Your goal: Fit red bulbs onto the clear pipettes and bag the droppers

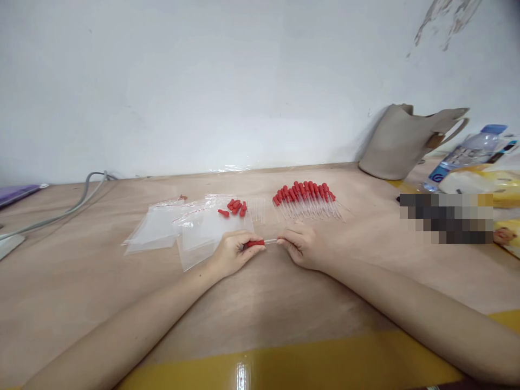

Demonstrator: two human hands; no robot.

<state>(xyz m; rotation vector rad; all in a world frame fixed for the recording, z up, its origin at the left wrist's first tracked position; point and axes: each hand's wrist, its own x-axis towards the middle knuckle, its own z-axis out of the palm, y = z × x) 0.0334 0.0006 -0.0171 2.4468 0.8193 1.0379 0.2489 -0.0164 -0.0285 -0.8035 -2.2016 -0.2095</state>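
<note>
My left hand (pixel 234 252) is closed around a red rubber bulb (pixel 255 244), its open end facing right. From that end a thin clear glass tube (pixel 270 241) runs across to my right hand (pixel 299 246), which pinches it between thumb and fingers. Whether the tube sits inside the bulb or only touches its mouth, I cannot tell. Just beyond my left hand lie several loose red bulbs (pixel 235 206), and beside them a few bare glass tubes (pixel 257 210). Past my right hand is a row of droppers (pixel 306 199), red bulbs fitted on clear tubes.
Clear plastic bags (pixel 156 225) lie flat on the left of the brown-covered table (pixel 260 319). A grey cable (pixel 83 200) crosses the far left. At right stand a beige bag (pixel 396 143) and a water bottle (pixel 467 154), near yellow packaging (pixel 483 184) and a blurred-out dark object (pixel 444 219).
</note>
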